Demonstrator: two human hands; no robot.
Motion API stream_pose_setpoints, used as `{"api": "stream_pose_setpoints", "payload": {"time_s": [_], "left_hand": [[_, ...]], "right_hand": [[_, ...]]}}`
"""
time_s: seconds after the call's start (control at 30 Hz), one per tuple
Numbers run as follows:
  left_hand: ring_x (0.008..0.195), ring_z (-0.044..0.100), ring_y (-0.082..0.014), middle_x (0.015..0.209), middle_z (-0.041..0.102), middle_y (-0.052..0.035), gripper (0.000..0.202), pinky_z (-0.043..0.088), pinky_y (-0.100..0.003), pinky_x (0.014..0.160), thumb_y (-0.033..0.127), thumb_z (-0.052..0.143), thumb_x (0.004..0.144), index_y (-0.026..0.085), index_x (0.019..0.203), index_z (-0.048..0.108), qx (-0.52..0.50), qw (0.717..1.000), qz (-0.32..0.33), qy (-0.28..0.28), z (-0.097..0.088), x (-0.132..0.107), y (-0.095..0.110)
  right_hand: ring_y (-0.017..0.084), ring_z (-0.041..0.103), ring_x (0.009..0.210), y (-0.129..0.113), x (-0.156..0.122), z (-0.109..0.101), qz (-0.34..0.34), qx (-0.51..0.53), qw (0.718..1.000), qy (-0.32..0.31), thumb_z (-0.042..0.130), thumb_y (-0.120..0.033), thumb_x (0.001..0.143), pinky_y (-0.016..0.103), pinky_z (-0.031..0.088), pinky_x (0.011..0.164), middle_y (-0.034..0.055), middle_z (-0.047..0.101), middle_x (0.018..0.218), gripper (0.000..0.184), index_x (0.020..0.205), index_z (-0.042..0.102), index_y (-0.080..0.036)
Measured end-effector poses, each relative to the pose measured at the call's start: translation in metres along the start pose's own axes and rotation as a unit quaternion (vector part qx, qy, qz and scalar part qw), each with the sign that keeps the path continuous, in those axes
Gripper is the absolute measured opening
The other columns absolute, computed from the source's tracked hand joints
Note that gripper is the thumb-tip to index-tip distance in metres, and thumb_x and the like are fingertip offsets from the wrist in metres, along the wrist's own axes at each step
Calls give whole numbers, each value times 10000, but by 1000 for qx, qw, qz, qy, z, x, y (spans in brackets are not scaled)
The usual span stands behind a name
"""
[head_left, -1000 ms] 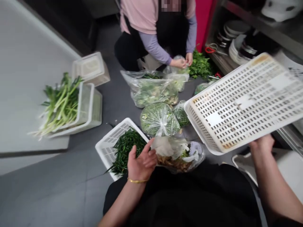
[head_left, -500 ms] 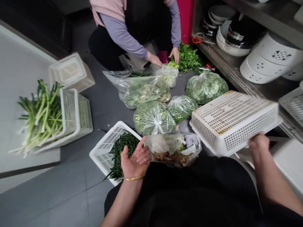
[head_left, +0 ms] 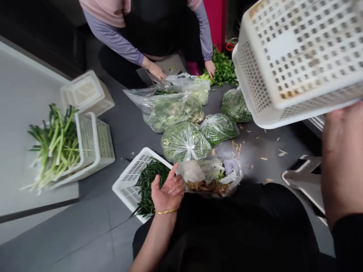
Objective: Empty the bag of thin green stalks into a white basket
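My right hand (head_left: 342, 151) grips the edge of a white perforated basket (head_left: 295, 56), held high and tilted at the upper right. My left hand (head_left: 168, 190) holds the rim of a clear plastic bag of scraps (head_left: 211, 177) on the grey floor, fingers curled on its opening. Beside that hand lies a white basket (head_left: 127, 181) holding dark green chives (head_left: 149, 179). Small loose scraps (head_left: 255, 151) are scattered on the floor below the raised basket.
Several tied bags of greens (head_left: 184, 141) lie ahead. A person's hand (head_left: 154, 70) works at loose leafy greens (head_left: 222, 68) at the back. A basket of green onions (head_left: 56, 143) and a lidded tub (head_left: 85, 90) sit left. A white tray (head_left: 306, 181) lies right.
My right hand has lifted the white basket up and toward me, uncovering the floor and scattered scraps beneath. My left hand has stayed on the scrap bag.
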State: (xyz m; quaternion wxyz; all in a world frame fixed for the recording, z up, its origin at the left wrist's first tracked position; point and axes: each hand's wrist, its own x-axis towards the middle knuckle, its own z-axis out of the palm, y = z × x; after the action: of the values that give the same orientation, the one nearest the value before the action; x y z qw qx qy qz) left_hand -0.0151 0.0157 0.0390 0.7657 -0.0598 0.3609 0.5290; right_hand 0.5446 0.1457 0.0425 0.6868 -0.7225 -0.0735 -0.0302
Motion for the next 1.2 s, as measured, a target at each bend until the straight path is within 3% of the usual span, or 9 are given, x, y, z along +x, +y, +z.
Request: {"api": "stream_pose_setpoints", "payload": {"time_s": [0.07, 0.23, 0.37, 0.5, 0.6, 0.8, 0.93, 1.07, 1.2], "left_hand": [[408, 300, -40, 659, 468, -23, 601, 308, -150, 354, 453, 407, 808, 99, 1293, 423, 2, 1000, 1, -2, 2, 0, -1], [414, 286, -43, 636, 457, -21, 569, 290, -151, 362, 483, 364, 820, 75, 1193, 497, 20, 1000, 19, 1, 7, 5, -2], [425, 287, -44, 637, 464, -28, 561, 264, -144, 366, 502, 339, 825, 67, 1123, 534, 23, 999, 27, 8, 6, 13, -2], [438, 297, -51, 650, 477, -39, 558, 258, -148, 368, 512, 336, 820, 71, 1089, 547, 19, 999, 25, -6, 4, 17, -1], [439, 295, -49, 654, 478, -37, 537, 265, -150, 373, 500, 355, 817, 77, 1088, 546, 12, 1000, 21, -14, 1, 16, 2], [432, 288, -41, 669, 488, -43, 513, 270, -149, 376, 474, 379, 818, 76, 1095, 547, 0, 999, 14, -30, -5, 15, 7], [430, 289, -35, 671, 494, -48, 505, 269, -140, 375, 484, 350, 829, 79, 1039, 568, -13, 999, 8, -30, -3, 15, 7], [429, 288, -34, 664, 494, -47, 501, 267, -142, 376, 502, 337, 832, 90, 974, 584, -5, 1000, 9, -24, 4, 21, 5], [441, 311, -47, 658, 499, -58, 529, 279, -157, 372, 519, 318, 838, 73, 937, 584, -6, 999, 29, -15, 7, 31, 9]], "right_hand": [[306, 400, 1172, -27, -41, 30, -96, 15, 985, -146, -46, -464, 620, 254, 278, 378, 263, 524, 1172, 320, 322, -104, -364], [198, 469, 1151, -78, -163, 85, -300, -167, 903, -258, -13, -308, 729, 223, 428, 672, 232, 616, 979, 609, 317, 415, -177], [168, 545, 1037, -69, -259, 114, -400, -232, 728, -507, 62, -277, 811, 250, 406, 793, 204, 593, 988, 624, 746, 548, 109], [186, 589, 973, -36, -328, 114, -432, -308, 552, -644, 272, -193, 889, 260, 448, 769, 221, 615, 953, 367, 805, 522, 62], [128, 609, 873, -13, -361, 90, -446, -316, 486, -682, 323, -117, 900, 259, 447, 755, 182, 635, 855, 270, 809, 534, 24], [235, 581, 937, 20, -357, 40, -481, -295, 423, -709, 491, -218, 848, 351, 455, 808, 194, 576, 1069, 348, 1177, 524, -109], [203, 561, 904, 31, -313, -19, -399, -177, 455, -776, 293, -349, 932, 347, 427, 838, 125, 598, 990, 393, 1094, 586, -144], [222, 580, 926, 52, -287, -95, -278, -169, 269, -907, 449, -488, 841, 344, 451, 796, 128, 565, 1147, 521, 1263, 504, -187], [304, 510, 1103, 86, -283, -113, -266, -249, 285, -886, 730, -379, 567, 407, 409, 891, 177, 482, 1279, 818, 1311, 461, -171]]}}
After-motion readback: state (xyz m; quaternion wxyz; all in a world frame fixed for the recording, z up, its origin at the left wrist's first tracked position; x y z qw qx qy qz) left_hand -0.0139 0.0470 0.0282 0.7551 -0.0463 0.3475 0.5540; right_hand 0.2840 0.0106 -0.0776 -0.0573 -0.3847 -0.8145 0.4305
